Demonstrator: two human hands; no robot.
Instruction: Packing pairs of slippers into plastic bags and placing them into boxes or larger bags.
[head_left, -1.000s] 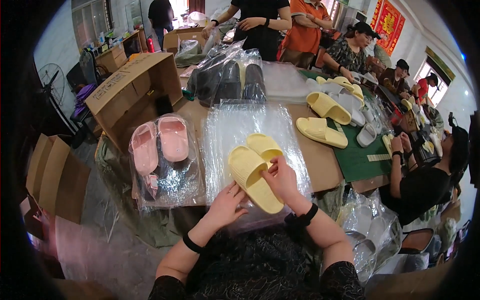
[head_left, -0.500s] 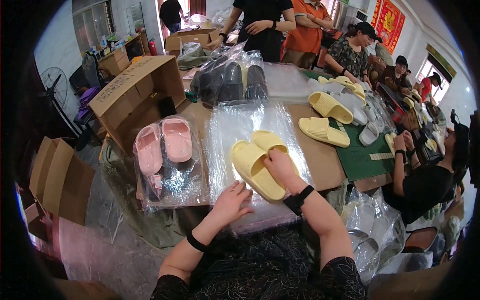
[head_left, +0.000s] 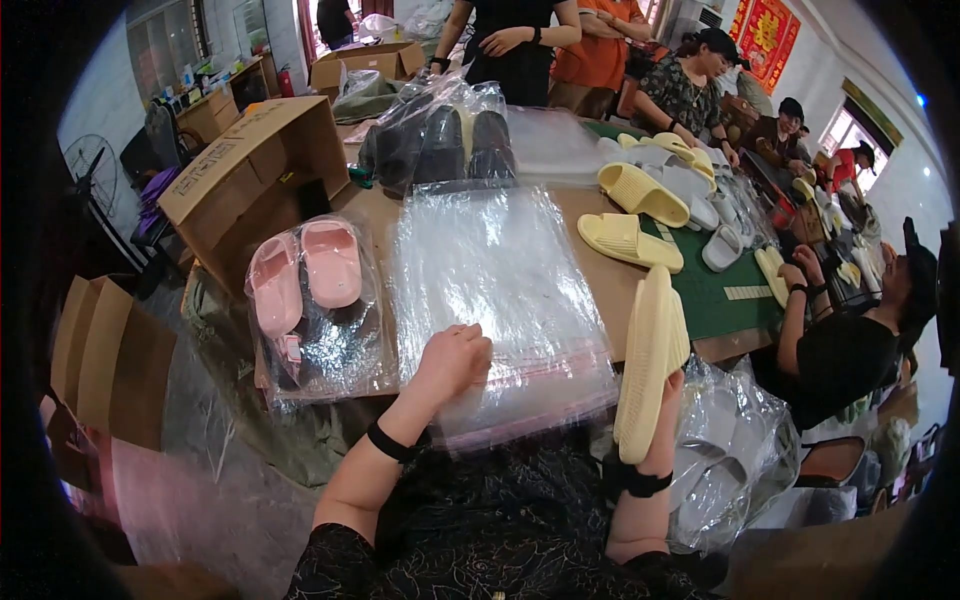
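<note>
Yellow slipper (head_left: 650,365) up in the right hand (head_left: 667,405)

It stands on its end, leaning a bit, just to the right of the pile of clear bags (head_left: 490,260). The right hand has its fingers holding the slipper, partly hidden behind it. It is hard to tell if a second one is tucked in with it. The left hand (head_left: 455,362) rests on the near part of the pile, fingers curled in; you cannot tell if they pinch a bag. To the left, two pink slippers (head_left: 333,265) lie side by side in see-through wrap (head_left: 345,350). Dark slippers (head_left: 440,150) sit behind the pile. On the right, more yellow slippers (head_left: 630,242) lie near a green mat (head_left: 705,305).
</note>
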